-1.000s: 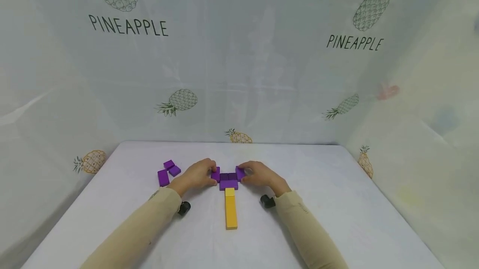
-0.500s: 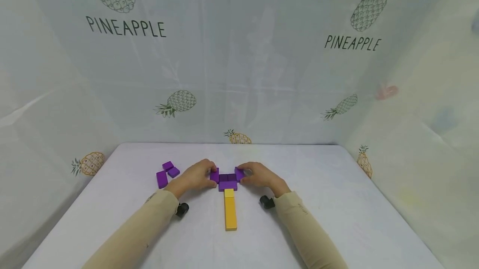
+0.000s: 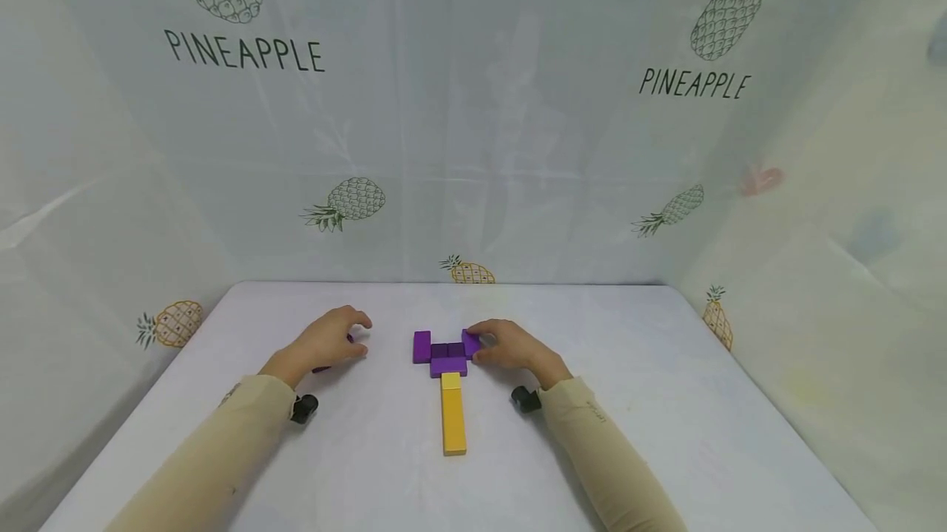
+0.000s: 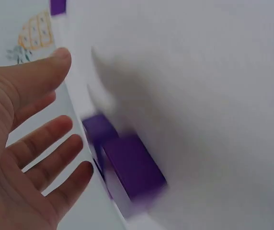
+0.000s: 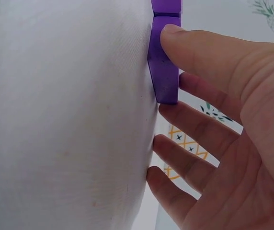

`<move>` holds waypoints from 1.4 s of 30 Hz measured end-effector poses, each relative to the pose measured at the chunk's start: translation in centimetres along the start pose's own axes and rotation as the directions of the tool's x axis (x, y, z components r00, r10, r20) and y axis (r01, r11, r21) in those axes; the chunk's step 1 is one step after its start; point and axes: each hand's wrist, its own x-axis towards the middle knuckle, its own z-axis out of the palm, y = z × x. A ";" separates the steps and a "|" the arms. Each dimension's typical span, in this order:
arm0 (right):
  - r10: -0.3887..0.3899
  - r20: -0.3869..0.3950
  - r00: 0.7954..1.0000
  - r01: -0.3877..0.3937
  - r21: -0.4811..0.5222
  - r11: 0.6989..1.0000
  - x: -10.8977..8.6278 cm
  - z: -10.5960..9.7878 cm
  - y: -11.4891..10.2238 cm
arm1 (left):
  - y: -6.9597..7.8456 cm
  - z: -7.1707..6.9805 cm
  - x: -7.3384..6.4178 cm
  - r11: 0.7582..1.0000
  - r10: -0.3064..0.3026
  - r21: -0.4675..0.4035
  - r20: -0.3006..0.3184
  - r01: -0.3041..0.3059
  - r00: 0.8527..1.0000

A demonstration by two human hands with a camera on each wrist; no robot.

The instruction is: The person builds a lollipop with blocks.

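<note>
My left hand hovers with parted fingers over the loose purple blocks on the left, mostly covering them in the head view. In the left wrist view nothing lies between its thumb and fingers. My right hand pinches an upright purple block, thumb against its near side. That block ends a row whose middle is two small dark purple blocks. At the row's other end stands a matching purple block. Below lie a crosswise purple block, a small yellow block and a long yellow block.
The blocks lie on a white-covered table. A hanging sheet printed with pineapples encloses its back and sides. Black wrist cameras sit below both wrists, near the tabletop.
My left hand has let go of the left upright purple block and moved left over the loose purple blocks. My right hand stays at its block.
</note>
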 end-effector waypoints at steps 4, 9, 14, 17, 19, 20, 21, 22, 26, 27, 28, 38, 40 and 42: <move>0.004 0.002 1.000 -0.004 -0.006 1.000 0.0 0.0 0.0 | -1.2 -0.8 -0.8 1.000 -0.001 0.031 -0.014 0.002 1.000; 0.016 0.003 1.000 -0.016 -0.005 1.000 0.1 0.0 0.0 | -1.7 -1.3 -1.4 0.997 -0.020 0.077 -0.006 0.021 1.000; 0.018 0.004 1.000 -0.018 0.003 1.000 0.0 0.0 0.1 | -1.6 -1.3 -1.4 0.994 -0.024 0.107 0.004 0.024 1.000; 0.015 0.001 1.000 -0.015 0.003 1.000 -0.1 0.0 0.1 | -1.6 -1.2 -1.3 0.991 -0.011 0.137 0.012 0.009 1.000; 0.012 -0.002 1.000 -0.012 0.001 1.000 -0.1 0.0 0.1 | -1.7 -1.1 -1.2 0.990 -0.013 0.142 0.013 0.011 1.000; 0.008 0.000 1.000 -0.008 0.001 1.000 0.0 0.0 0.1 | -1.7 -1.0 -1.2 0.990 -0.014 0.144 0.015 0.011 1.000; 0.006 0.002 1.000 -0.006 0.003 1.000 0.0 0.0 0.1 | -1.7 -1.0 -1.1 0.989 -0.014 0.145 0.015 0.011 1.000; 0.002 0.005 1.000 -0.002 0.002 1.000 0.0 0.0 0.1 | -1.7 -0.9 -1.1 0.990 -0.021 0.141 0.015 0.019 1.000; 0.000 0.009 1.000 0.000 0.008 1.000 -0.1 0.1 0.0 | -1.2 -0.7 -0.7 0.991 -0.021 0.130 0.021 0.018 1.000; 0.006 0.007 1.000 -0.006 0.007 1.000 -0.1 0.1 0.0 | -1.0 -0.6 -0.6 0.992 -0.013 0.129 0.025 0.010 1.000; 0.009 0.004 1.000 -0.009 0.004 1.000 -0.1 0.1 0.0 | -0.7 -0.6 -0.4 0.992 -0.009 0.127 0.028 0.005 1.000; 0.008 -0.007 1.000 -0.008 0.004 1.000 0.0 0.3 0.1 | 1.9 0.3 0.4 0.995 -0.006 0.097 0.043 0.002 0.999; 0.017 -0.008 1.000 -0.017 0.005 1.000 0.0 0.3 0.2 | 2.0 0.5 0.4 0.997 -0.013 0.078 0.042 0.010 0.999; 0.021 -0.008 1.000 -0.021 0.009 1.000 -0.1 0.3 0.2 | 1.9 0.7 0.3 0.998 -0.018 0.059 0.041 0.016 0.999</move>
